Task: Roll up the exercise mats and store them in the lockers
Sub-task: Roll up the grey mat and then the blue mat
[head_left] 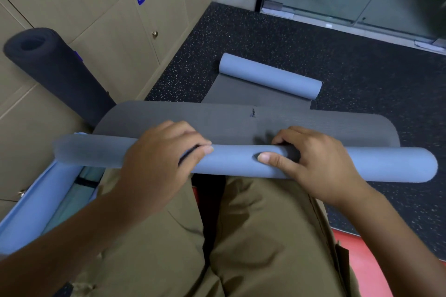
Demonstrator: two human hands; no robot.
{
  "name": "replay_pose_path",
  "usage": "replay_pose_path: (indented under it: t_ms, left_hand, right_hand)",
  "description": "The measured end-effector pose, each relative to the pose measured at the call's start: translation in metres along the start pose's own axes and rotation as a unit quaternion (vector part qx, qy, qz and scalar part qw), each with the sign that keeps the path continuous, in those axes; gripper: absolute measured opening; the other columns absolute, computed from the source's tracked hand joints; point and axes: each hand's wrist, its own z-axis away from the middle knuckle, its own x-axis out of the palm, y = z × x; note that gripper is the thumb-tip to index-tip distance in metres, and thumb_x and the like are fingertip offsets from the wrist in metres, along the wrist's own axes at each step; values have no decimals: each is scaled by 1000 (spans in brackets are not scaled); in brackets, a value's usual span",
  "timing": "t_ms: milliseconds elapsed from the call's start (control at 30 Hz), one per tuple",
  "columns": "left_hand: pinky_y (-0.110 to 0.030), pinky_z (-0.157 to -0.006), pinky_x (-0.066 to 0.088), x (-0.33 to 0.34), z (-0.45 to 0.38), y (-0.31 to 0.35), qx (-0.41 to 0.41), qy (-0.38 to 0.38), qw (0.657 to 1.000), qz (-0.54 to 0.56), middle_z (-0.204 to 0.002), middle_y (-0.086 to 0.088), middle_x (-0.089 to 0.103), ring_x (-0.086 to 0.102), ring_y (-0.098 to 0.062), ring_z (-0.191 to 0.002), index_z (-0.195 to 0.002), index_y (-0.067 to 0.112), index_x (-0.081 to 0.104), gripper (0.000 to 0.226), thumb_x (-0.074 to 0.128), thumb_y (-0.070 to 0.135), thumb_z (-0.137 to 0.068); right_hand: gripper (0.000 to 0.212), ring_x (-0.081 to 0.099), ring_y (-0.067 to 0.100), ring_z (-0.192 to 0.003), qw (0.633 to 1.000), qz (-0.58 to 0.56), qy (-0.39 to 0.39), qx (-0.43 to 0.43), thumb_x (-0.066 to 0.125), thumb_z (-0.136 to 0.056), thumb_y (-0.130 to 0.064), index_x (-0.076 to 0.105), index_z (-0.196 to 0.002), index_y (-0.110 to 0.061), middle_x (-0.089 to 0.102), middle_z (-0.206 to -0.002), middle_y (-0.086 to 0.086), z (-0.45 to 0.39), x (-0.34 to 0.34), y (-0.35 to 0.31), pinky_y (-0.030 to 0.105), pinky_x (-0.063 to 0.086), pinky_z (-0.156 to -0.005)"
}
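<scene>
Mid-roll, we hold the blue mat (241, 161) in a two-hand grip, left hand (164, 159) and right hand (318, 164) curled on it over our knees; lockers (115, 38) shut, other mats unstored.

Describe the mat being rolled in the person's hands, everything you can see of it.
The mat is blue-grey outside and dark grey on its inner face, of foam-like material with a fine texture. Most of it is a roll lying crosswise over the person's lap; a flat flap with rounded corners lies unrolled beyond it. The left hand curls over the roll, and the right hand grips it with the thumb on the near side. Its left end is blurred.
</scene>
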Motion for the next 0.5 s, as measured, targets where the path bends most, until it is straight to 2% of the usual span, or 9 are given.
replay_pose_path:
  t_ms: [67, 133, 233, 300, 367, 500]
  left_hand:
    - [-42, -79, 50, 3, 10, -1, 35, -14, 996, -79, -103, 5, 69, 62, -23, -92, -112, 16, 75, 50, 54, 58, -94]
    - [-41, -83, 50, 6, 17, -2, 53, -26, 992, -114, -112, 2, 68, 62, -24, -99, -123, 12, 71, 62, 55, 63, -91]
    - [-40, -82, 48, 7, 15, -6, 66, -19, 989, -128, -112, 1, 68, 63, -27, -97, -122, 11, 71, 56, 53, 56, -94]
    - [-40, -78, 46, 7, 10, -8, 69, -15, 989, -129, -108, 1, 69, 63, -27, -92, -118, 13, 72, 50, 50, 53, -96]
    - [-42, -72, 48, 6, 5, -8, 64, -21, 990, -120, -103, 3, 69, 63, -26, -87, -113, 16, 72, 46, 48, 52, -97]
    - [-40, -68, 50, 0, -8, -8, 24, -48, 997, -58, -95, 10, 67, 62, -20, -85, -106, 23, 72, 44, 44, 56, -95]
  right_hand:
    - [63, 54, 5, -81, 999, -21, -39, 13, 32, -76, -92, 57, -88, -35, 60, -88, -16, -8, -4, 2, 30, 37, -63]
    - [64, 54, 2, -84, 997, -31, -73, 21, 33, -73, -92, 56, -88, -34, 59, -89, -19, -14, -6, 3, 29, 37, -65]
    - [61, 53, -2, -89, 995, -45, -81, 23, 36, -73, -90, 56, -90, -35, 57, -94, -22, -18, -5, 4, 26, 37, -67]
    - [54, 51, 1, -89, 999, -41, -32, 7, 41, -78, -85, 57, -90, -35, 57, -92, -19, -17, 0, 3, 25, 36, -67]
    - [46, 48, 4, -86, 998, -11, 51, -29, 46, -87, -77, 58, -91, -33, 56, -89, -16, -13, 4, 0, 24, 35, -65]
    - [43, 54, 28, -83, 977, 78, 176, -91, 50, -102, -53, 65, -94, -13, 61, -90, 1, -3, 15, -3, 40, 42, -72]
